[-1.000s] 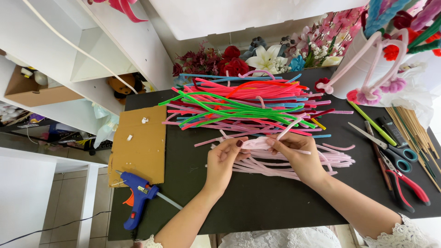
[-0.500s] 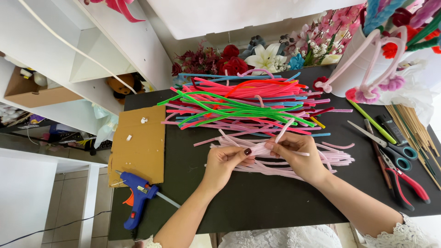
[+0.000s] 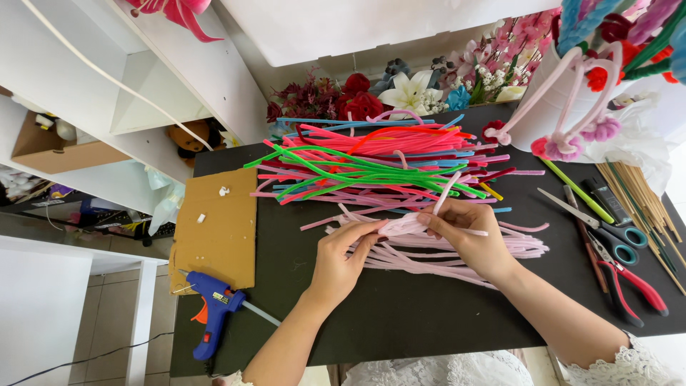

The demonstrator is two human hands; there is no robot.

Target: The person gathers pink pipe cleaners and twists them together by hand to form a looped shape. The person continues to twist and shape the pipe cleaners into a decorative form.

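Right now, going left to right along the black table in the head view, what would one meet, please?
Blue glue gun → left hand → right hand → red-handled pliers

The pipe cleaners [image 3: 386, 161] at centre look fuzzy and soft. The table [image 3: 400, 322] beneath is matt black. At left lies rough brown cardboard [image 3: 218, 229]; below it, a smooth blue plastic glue gun [image 3: 212, 311]. At right, scissors [image 3: 597, 221] have shiny metal blades, and the pliers [image 3: 629, 282] have glossy red grips.
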